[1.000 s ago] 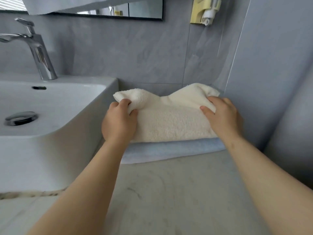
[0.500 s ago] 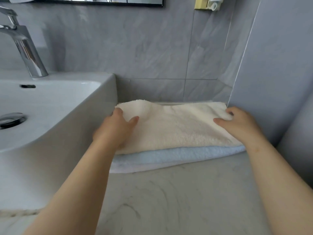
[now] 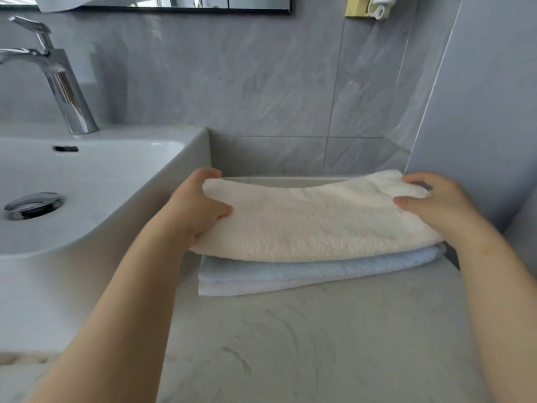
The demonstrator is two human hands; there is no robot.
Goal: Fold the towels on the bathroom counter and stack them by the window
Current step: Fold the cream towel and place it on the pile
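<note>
A folded cream towel (image 3: 313,222) lies on top of a folded pale blue towel (image 3: 290,274), and under that shows a thin white or lilac layer (image 3: 232,289). The stack sits on the marble counter (image 3: 319,344) in the corner by the grey wall. My left hand (image 3: 194,210) grips the cream towel's left end, thumb on top and fingers curled round the far edge. My right hand (image 3: 433,205) grips its right end the same way, against the side wall.
A white basin (image 3: 87,175) with a chrome tap (image 3: 64,85) and drain plug (image 3: 32,205) stands directly left of the stack. Grey tiled walls close the back and right. A yellow holder (image 3: 366,7) hangs high on the wall. Bare counter lies in front.
The cream towel, bunched and held up a second ago, has come down flat on the blue towel. Both hands stayed on its ends.
</note>
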